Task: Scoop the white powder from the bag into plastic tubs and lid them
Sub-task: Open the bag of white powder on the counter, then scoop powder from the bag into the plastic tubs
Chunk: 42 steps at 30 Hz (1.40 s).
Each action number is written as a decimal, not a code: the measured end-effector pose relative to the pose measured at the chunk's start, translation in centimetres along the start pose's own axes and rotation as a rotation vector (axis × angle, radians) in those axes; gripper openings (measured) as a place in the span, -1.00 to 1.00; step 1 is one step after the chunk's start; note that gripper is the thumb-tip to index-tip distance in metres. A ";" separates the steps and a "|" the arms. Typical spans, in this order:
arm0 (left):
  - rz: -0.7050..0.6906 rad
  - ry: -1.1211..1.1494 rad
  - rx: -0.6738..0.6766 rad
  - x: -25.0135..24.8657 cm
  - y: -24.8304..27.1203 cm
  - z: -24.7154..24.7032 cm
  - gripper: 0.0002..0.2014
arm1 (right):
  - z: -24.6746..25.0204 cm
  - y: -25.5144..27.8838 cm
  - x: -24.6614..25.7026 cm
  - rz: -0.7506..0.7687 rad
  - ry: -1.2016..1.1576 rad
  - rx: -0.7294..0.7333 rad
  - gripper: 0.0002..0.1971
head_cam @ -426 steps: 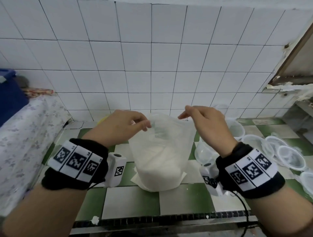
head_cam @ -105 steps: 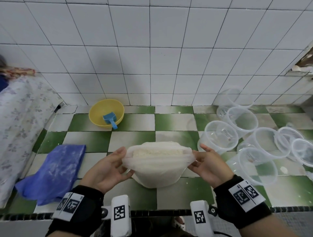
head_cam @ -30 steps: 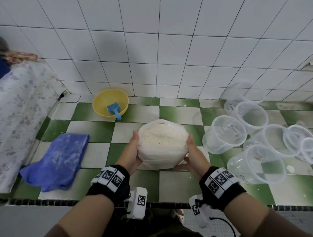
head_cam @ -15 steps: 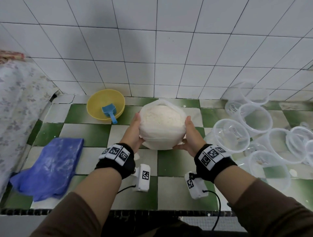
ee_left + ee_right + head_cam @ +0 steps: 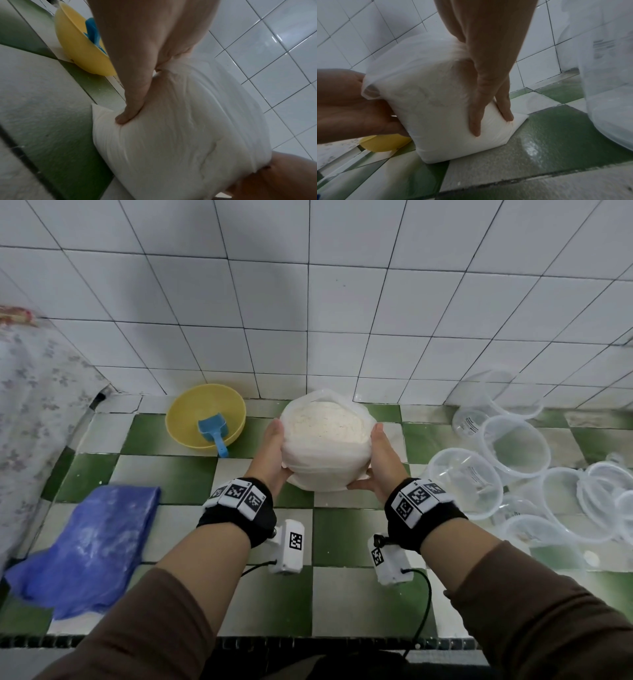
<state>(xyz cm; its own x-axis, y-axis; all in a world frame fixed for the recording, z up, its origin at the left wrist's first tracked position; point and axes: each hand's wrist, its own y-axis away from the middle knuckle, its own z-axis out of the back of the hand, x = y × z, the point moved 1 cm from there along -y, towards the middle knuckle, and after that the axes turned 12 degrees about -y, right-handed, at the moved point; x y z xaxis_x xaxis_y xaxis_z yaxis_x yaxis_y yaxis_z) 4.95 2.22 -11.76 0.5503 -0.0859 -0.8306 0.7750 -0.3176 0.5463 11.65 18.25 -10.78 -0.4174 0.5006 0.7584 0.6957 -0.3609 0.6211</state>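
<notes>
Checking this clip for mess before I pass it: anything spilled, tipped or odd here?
Mostly tidy. Several clear plastic tubs lie tipped on their sides in a loose heap, and the crumpled blue cloth shows white dusting. The open bag of white powder sits upright between left hand and right hand.

We see brown sleeves (image 5: pixel 534 604) pushed up both forearms; black wristbands (image 5: pixel 239 518) carry white tiles printed with black square codes; a white camera box (image 5: pixel 289 546) with its own code hangs under each wrist, trailing a black cable (image 5: pixel 423 607).
</notes>
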 end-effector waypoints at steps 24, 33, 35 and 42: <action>0.034 -0.151 -0.017 4.4 7.0 -0.6 -0.48 | 9.0 9.1 -3.2 0.391 0.141 -0.422 -0.51; 0.133 -0.262 0.077 7.4 10.0 -0.8 -0.62 | 11.3 9.0 -3.4 0.262 0.058 -0.523 -0.43; 0.146 -0.270 0.078 7.8 10.5 -0.8 -0.65 | 11.6 8.8 -3.1 0.265 0.053 -0.501 -0.41; 0.125 -0.265 0.040 8.3 11.4 -0.9 -0.68 | 10.5 10.2 -3.8 0.335 0.199 -0.333 -0.42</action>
<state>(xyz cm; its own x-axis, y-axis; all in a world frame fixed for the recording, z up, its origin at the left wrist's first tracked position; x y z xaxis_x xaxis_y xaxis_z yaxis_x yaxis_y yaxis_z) 18.63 -1.32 -12.36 0.5365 -0.3687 -0.7591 0.6903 -0.3258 0.6460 26.45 20.94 -9.43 -0.3293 0.1661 0.9295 0.5999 -0.7234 0.3418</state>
